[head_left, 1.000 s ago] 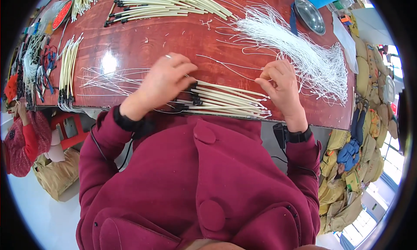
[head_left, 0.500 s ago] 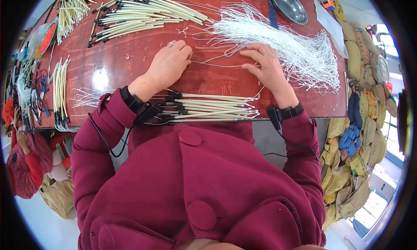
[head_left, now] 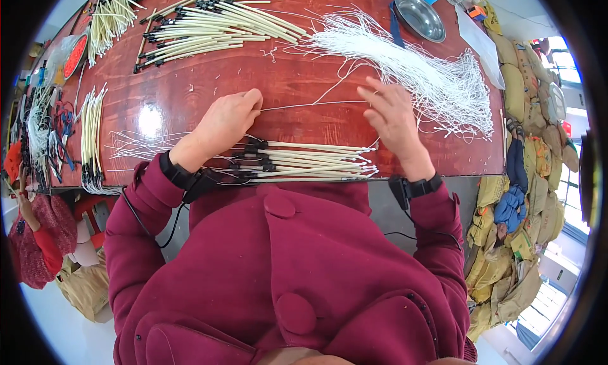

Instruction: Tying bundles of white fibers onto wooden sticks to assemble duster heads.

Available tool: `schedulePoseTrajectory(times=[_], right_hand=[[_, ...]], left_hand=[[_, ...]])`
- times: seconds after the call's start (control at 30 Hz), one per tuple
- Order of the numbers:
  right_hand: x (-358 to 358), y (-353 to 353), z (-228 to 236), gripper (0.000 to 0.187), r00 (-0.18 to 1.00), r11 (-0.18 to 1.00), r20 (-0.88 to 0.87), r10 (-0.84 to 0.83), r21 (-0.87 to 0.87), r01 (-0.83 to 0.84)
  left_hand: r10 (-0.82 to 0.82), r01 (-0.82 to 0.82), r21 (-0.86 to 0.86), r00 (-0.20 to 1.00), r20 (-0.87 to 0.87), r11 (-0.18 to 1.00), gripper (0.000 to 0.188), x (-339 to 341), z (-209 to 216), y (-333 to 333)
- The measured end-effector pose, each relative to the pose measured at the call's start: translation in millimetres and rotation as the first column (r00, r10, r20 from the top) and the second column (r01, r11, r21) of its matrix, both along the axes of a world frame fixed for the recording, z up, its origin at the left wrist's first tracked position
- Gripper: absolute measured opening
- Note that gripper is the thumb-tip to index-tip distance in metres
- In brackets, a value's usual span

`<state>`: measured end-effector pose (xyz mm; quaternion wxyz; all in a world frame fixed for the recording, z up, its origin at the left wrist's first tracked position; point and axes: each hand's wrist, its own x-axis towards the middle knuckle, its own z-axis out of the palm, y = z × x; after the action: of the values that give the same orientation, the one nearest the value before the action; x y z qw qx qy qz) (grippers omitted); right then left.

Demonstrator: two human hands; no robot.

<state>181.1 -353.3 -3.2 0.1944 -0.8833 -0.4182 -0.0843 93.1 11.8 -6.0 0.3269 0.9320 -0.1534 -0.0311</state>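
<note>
One white cord [head_left: 288, 106]: running above the worktop [head_left: 310, 129], between both hands.
Left hand [head_left: 231, 115]: fingers are pinching the cord.
Right hand [head_left: 391, 116]: fingers are standing apart, beside the white cord bundle [head_left: 405, 61].
Cord tension: pulling gently is probably avoiding tangles.

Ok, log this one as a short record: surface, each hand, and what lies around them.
Surface: red-brown table
Left hand: fingers pinch a white cord
Right hand: fingers spread, beside the cord's right-hand stretch; contact unclear
Near edge: black-ended cream tubes
Far side: larger pile of cream tubes
Far right: loose bundle of white cords; metal bowl beyond it
</note>
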Motion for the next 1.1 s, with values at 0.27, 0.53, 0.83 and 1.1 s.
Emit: schedulePoseTrajectory(times=[0.27, 0.53, 0.83, 1.1], right_hand=[[-20, 12, -23, 0.059, 0.998, 1.0, -0.062, -0.003, -0.024, 0.002], [-22, 5, -26, 0.073, 0.998, 0.999, -0.07, -0.001, -0.052, -0.003], [-28, -2, -24, 0.078, 0.997, 0.999, -0.075, -0.032, -0.035, 0.029], [-29, -6, -23, 0.074, 0.997, 1.0, -0.077, 0.006, -0.013, -0.007]], left_hand=[[0.024, -0.024, 0.018, 1.0, -0.011, 1.0, 0.014, -6, 1, 7], [0.008, -0.009, 0.054, 1.0, 0.019, 0.999, 0.019, -5, -2, 8], [0.039, -0.039, 0.0, 0.999, 0.02, 0.999, 0.017, -8, -6, 16], [0.152, -0.186, -0.165, 0.968, -0.199, 0.969, 0.013, -8, 5, 30]])
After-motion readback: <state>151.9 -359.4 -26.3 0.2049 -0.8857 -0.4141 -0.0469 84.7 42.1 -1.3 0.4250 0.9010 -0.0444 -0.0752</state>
